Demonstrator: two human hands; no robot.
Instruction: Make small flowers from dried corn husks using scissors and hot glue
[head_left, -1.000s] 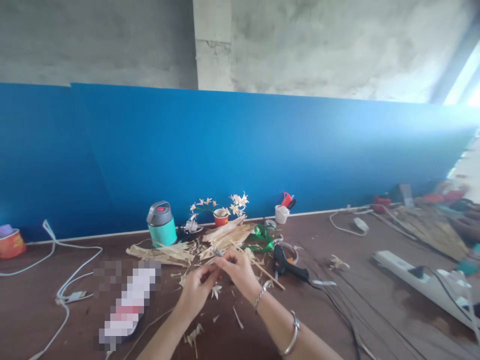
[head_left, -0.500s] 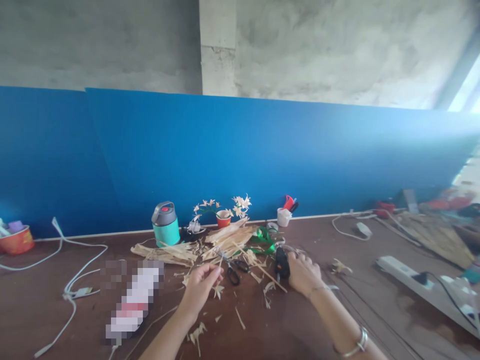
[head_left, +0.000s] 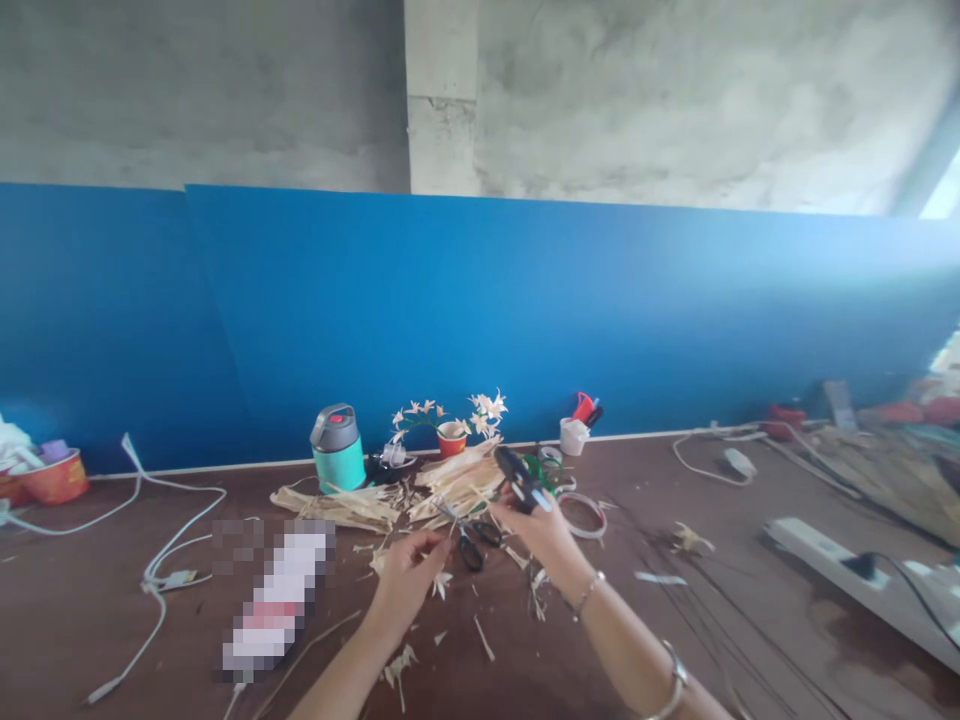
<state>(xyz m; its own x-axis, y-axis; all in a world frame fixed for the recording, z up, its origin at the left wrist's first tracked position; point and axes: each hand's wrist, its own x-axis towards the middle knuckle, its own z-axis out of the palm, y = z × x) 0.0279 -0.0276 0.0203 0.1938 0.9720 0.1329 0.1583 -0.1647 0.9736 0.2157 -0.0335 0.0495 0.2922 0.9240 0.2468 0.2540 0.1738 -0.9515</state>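
A black glue gun (head_left: 517,474) is in the right hand (head_left: 541,530), whose fingers are wrapped around it, near the middle of the work area and just in front of the husk pile. The left hand (head_left: 412,570) is to the left, its thumb and fingertips drawn close together; whether something thin is pinched there I cannot tell. The step in hand looks like bringing the glue gun towards the left hand, and the next move seems to call for a steady left hand and care to keep the nozzle off its fingertips, though where the nozzle points is not clear. Between the two hands, scissors (head_left: 466,537) lie on the tabletop (head_left: 525,675), and a small pale flower (head_left: 441,586) lies just below the left fingers. Behind them are the heap of dry husk strips (head_left: 457,478) and, partly hidden by the right hand and the glue gun, some green ribbon (head_left: 537,465). Farther back stand a teal jar (head_left: 339,466), a red cup (head_left: 452,442) with pale flowers (head_left: 489,406) about it, and a white cup (head_left: 574,438). A power strip (head_left: 821,565) lies well off to the right.
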